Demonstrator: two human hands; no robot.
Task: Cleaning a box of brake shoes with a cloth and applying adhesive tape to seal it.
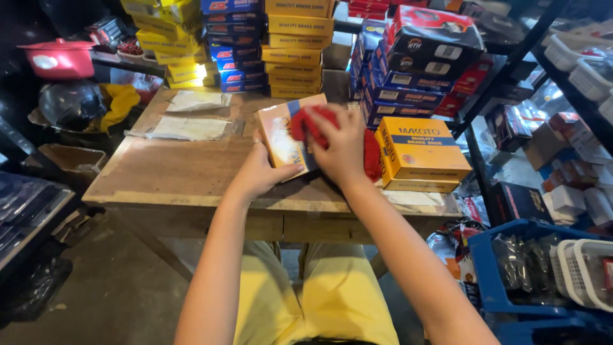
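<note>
left hand (pixel 263 171) grips the lower edge of the cream carton (pixel 288 135), tilting its face up off the wooden table (pixel 185 172) | right hand (pixel 341 148) presses a red cloth (pixel 313 124) flat on that face | yellow box (pixel 418 153) sits just right, likely kept within reach

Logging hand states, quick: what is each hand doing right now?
Left hand: closed on the edge of the orange and white box.
Right hand: pressing a red cloth onto that box.
</note>
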